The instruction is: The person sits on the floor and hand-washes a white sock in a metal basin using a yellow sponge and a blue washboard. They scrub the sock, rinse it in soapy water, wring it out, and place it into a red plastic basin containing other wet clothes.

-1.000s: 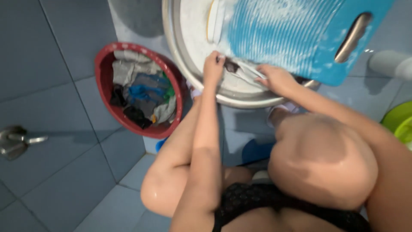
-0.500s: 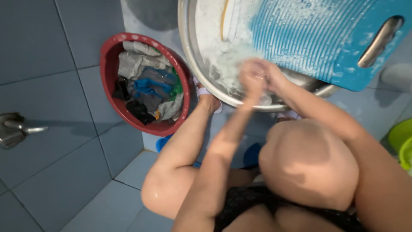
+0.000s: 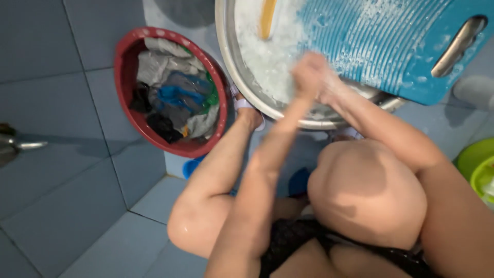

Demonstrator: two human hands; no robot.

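My left hand (image 3: 303,69) and my right hand (image 3: 325,83) are pressed together in fists, blurred with motion, over the soapy water (image 3: 265,56) in a wide metal basin (image 3: 226,51). They sit at the lower edge of a blue ribbed washboard (image 3: 381,41) that leans in the basin. The small wet cloth they grip is hidden inside the fists. A yellow-edged object (image 3: 266,18) lies in the foam at the far side.
A red plastic basin (image 3: 121,77) full of mixed clothes (image 3: 175,98) stands left of the metal one on the blue tiled floor. A green tub (image 3: 481,159) is at the right edge, a metal tap (image 3: 13,146) at the left. My knees fill the foreground.
My hands, apart and stretching a white and dark cloth at the basin rim a second ago, have come together and moved up to the washboard's edge, rubbing fast.
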